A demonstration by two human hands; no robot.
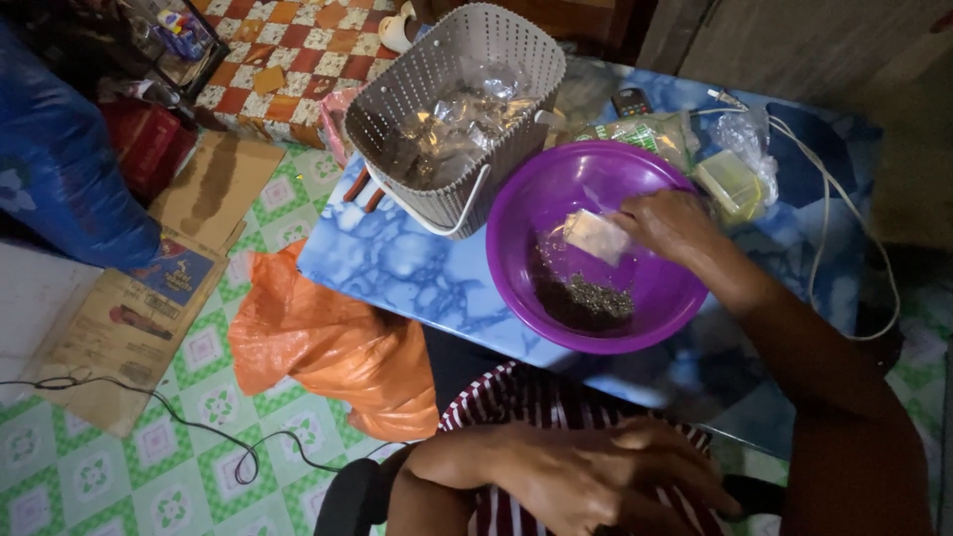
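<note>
While my right hand (667,224) pinches a small clear packet (596,236) over the purple bowl (556,189) of dark seeds (591,298), my left hand (596,476) rests empty near my lap, so tilting the packet could spill seeds onto the blue table (397,268).

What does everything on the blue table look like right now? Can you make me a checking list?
Surface: blue marbled table, glossy.
Job's things: purple bowl with dark seeds; small clear packet over it.
Clutter: grey perforated basket of plastic wrappers; bagged items; orange bag on floor.
Hands: right hand pinches the packet; left hand rests on the lap, holding nothing.
Cables: white cable on table; black cable on floor.
Surroundings: green tiled floor, cardboard, blue sack.
</note>
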